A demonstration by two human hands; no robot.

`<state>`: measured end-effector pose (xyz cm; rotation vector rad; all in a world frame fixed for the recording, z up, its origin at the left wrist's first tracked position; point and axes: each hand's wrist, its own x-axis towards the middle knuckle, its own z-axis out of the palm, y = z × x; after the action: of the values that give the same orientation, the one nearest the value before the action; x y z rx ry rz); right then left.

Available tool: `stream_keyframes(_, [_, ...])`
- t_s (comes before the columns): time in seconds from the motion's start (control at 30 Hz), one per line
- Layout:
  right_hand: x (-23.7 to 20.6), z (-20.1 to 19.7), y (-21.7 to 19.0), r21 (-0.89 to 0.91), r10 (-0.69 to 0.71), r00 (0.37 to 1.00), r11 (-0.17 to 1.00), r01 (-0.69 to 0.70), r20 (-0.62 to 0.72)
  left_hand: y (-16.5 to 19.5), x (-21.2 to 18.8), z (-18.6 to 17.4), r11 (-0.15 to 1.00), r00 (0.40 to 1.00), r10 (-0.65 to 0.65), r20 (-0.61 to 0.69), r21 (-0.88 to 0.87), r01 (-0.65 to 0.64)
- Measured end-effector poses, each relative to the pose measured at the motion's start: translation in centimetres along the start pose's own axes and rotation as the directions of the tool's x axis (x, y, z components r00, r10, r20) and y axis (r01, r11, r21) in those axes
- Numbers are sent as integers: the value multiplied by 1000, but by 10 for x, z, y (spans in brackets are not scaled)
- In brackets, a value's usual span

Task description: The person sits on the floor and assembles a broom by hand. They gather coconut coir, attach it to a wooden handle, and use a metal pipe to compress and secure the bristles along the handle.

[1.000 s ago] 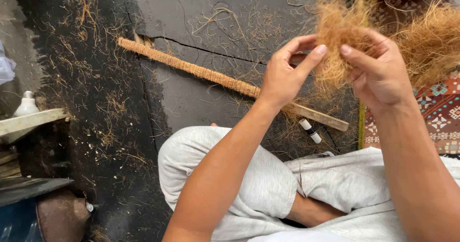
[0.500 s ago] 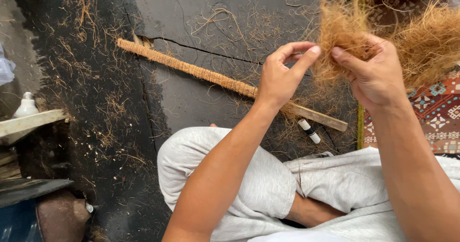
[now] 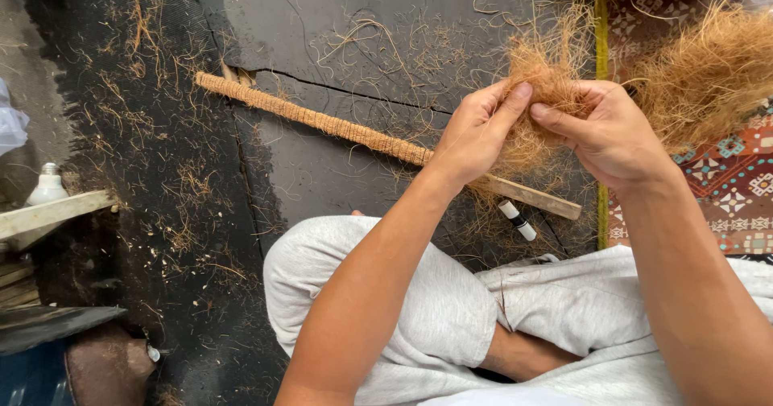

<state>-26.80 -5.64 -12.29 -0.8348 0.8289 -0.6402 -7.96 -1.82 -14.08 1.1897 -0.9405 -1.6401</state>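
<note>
Both hands are raised in front of me and pinch one tuft of brown coconut fibre [image 3: 541, 92]. My left hand [image 3: 475, 136] grips its left side with thumb and fingers. My right hand [image 3: 612, 132] grips the right side. Below the hands a long wooden stick [image 3: 322, 121] lies slantwise on the dark floor, most of its length wrapped in fibre cord, its near end bare wood. A bigger heap of loose fibre [image 3: 708, 72] lies at the upper right.
I sit cross-legged in light grey trousers [image 3: 419, 301]. A small white-and-black tube [image 3: 517, 221] lies by the stick's bare end. A patterned mat [image 3: 725, 181] covers the right side. A light bulb [image 3: 47, 185] and a plank [image 3: 48, 213] sit at left. Fibre strands litter the floor.
My hands have drawn closer together on the tuft, the fingers now closed on it rather than spread. The stick has not moved.
</note>
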Motion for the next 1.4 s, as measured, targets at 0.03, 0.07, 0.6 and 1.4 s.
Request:
stream_keyframes(0.03, [-1, -2, 1, 9, -6, 1000, 1000, 6, 20, -1, 1, 0, 997, 1000, 6, 12, -78, -5])
stream_keyframes(0.07, [-1, -3, 1, 19, -15, 999, 1000, 14, 40, -2, 2, 0, 988, 1000, 15, 24, -154, -11])
stream_keyframes(0.6, [-2, -6, 2, -78, -15, 998, 997, 21, 66, 15, -5, 4, 994, 993, 91, 74, 51, -95])
stream_keyframes(1.4, [-3, -31, 7, 214, 130, 991, 969, -125, -10, 59, -29, 14, 75, 962, 206, 181, 977, -200])
